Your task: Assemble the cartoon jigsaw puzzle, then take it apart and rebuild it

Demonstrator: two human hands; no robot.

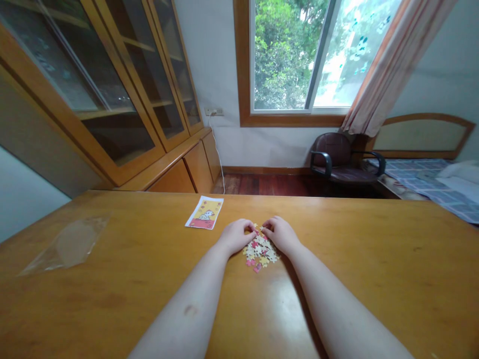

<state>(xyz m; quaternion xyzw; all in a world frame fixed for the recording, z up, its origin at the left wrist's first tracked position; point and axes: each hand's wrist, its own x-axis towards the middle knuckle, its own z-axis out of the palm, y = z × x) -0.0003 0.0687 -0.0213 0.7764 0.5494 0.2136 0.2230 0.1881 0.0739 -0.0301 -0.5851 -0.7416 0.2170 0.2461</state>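
A small heap of loose puzzle pieces (pixel 260 252), cream, pink and yellow, lies on the wooden table (pixel 374 259) between my two hands. My left hand (pixel 236 234) rests at the heap's left edge with its fingers curled and pinched at the top of the pile. My right hand (pixel 280 233) rests at the right edge, fingers likewise curled, its fingertips meeting the left hand's at the far end of the heap. What each pinch holds is too small to make out.
A picture card (pixel 204 212) with a cartoon figure lies on the table beyond my left hand. A clear plastic bag (pixel 69 244) lies far left. Glass-door cabinets (pixel 123 89) stand at left, an armchair (pixel 342 159) under the window and a bed (pixel 430 184) at right.
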